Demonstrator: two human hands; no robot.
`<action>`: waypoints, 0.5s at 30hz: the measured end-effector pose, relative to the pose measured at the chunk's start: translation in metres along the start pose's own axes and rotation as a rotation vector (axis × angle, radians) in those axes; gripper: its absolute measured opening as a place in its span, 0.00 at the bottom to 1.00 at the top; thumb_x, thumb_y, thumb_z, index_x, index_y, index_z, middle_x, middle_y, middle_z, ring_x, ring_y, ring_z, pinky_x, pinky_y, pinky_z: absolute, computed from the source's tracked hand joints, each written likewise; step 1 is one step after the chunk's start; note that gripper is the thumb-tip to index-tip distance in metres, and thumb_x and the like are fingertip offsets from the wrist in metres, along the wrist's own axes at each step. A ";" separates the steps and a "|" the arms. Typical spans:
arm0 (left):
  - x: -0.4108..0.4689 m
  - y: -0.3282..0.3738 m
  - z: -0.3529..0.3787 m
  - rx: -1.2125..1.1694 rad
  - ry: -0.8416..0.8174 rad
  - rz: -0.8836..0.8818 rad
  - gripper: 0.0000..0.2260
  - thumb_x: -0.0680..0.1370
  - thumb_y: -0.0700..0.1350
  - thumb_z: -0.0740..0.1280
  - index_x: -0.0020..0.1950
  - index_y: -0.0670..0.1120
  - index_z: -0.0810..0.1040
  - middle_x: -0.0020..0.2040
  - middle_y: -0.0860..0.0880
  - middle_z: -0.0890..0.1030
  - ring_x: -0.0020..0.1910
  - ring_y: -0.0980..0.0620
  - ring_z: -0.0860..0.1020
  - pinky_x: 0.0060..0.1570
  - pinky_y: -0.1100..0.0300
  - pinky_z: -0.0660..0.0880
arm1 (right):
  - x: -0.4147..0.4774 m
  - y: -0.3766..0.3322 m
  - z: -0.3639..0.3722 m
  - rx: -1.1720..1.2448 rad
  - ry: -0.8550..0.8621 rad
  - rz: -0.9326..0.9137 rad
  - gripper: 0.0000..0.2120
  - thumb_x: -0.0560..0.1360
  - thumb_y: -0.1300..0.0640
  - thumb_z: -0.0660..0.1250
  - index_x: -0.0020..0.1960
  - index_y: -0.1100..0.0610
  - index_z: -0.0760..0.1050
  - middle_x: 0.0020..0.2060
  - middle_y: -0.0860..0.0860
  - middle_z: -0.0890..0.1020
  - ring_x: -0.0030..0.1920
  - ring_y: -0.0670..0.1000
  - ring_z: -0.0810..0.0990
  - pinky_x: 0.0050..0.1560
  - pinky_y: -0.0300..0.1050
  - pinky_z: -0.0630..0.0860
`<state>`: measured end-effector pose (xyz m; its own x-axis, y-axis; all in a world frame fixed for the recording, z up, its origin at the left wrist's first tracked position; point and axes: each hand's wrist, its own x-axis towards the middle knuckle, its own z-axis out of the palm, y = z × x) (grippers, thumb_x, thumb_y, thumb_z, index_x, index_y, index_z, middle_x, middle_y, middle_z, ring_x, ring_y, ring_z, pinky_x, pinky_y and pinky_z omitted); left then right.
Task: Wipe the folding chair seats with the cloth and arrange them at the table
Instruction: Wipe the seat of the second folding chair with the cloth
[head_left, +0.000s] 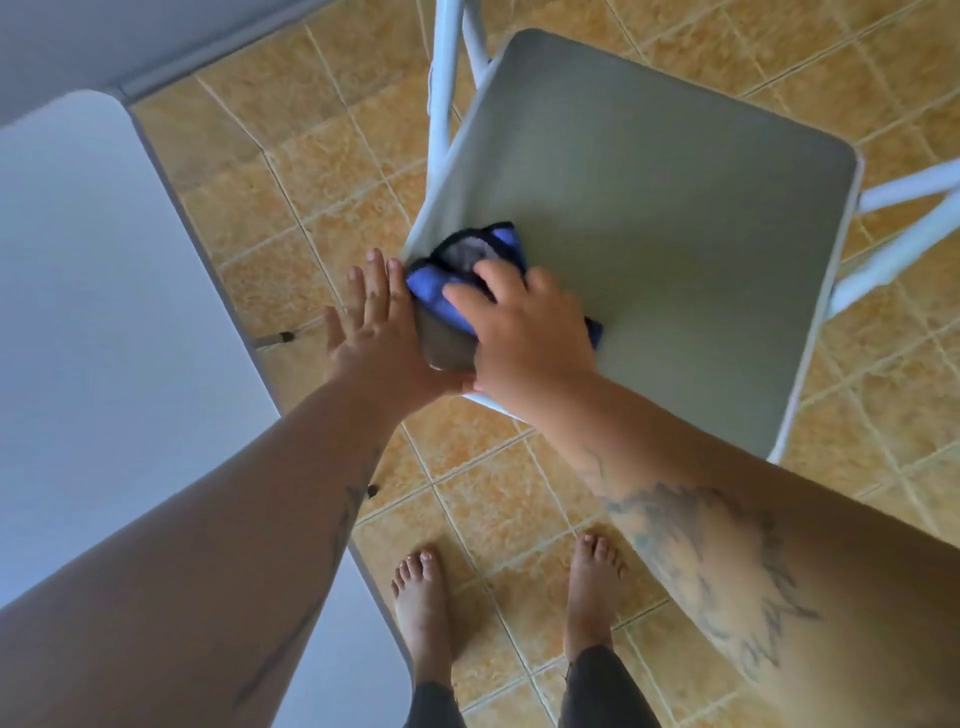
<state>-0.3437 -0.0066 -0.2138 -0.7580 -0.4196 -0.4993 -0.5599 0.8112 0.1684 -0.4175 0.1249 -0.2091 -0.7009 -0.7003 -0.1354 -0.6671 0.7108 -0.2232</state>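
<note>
A folding chair with a grey-green seat (665, 218) and white tube frame (447, 78) stands on the tiled floor in the upper right. My right hand (524, 332) presses a blue and grey cloth (457, 270) onto the seat's near-left corner. My left hand (376, 332) lies flat with fingers apart against the seat's left edge, beside the cloth, holding nothing. The white table (93, 312) fills the left side.
Tan floor tiles (498, 499) surround the chair. My bare feet (423, 597) stand on them below the seat. A table leg tip (275, 339) shows near the table's edge. A second white surface edge (156, 62) runs along the top left.
</note>
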 end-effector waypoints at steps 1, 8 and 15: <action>-0.001 0.000 0.001 -0.029 0.010 0.009 0.68 0.52 0.79 0.64 0.77 0.46 0.33 0.78 0.49 0.33 0.78 0.48 0.36 0.76 0.41 0.43 | -0.005 0.010 -0.003 0.023 -0.025 -0.094 0.25 0.66 0.49 0.65 0.63 0.47 0.74 0.64 0.51 0.74 0.49 0.61 0.73 0.44 0.53 0.72; -0.003 -0.005 0.008 -0.116 0.023 0.025 0.69 0.52 0.79 0.66 0.77 0.48 0.32 0.79 0.52 0.33 0.78 0.50 0.35 0.75 0.43 0.39 | 0.030 0.141 -0.019 -0.066 0.103 0.104 0.27 0.69 0.63 0.62 0.66 0.47 0.72 0.67 0.54 0.72 0.54 0.66 0.74 0.55 0.58 0.75; 0.002 -0.009 0.000 -0.154 -0.056 0.071 0.69 0.53 0.75 0.71 0.77 0.48 0.31 0.78 0.52 0.32 0.78 0.50 0.36 0.76 0.42 0.42 | 0.076 0.047 -0.021 -0.019 0.033 0.113 0.25 0.68 0.59 0.61 0.64 0.49 0.72 0.66 0.56 0.71 0.58 0.66 0.72 0.56 0.55 0.71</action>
<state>-0.3403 -0.0145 -0.2162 -0.7800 -0.3367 -0.5275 -0.5538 0.7640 0.3312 -0.5074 0.1070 -0.2096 -0.7794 -0.6134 -0.1272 -0.5879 0.7863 -0.1898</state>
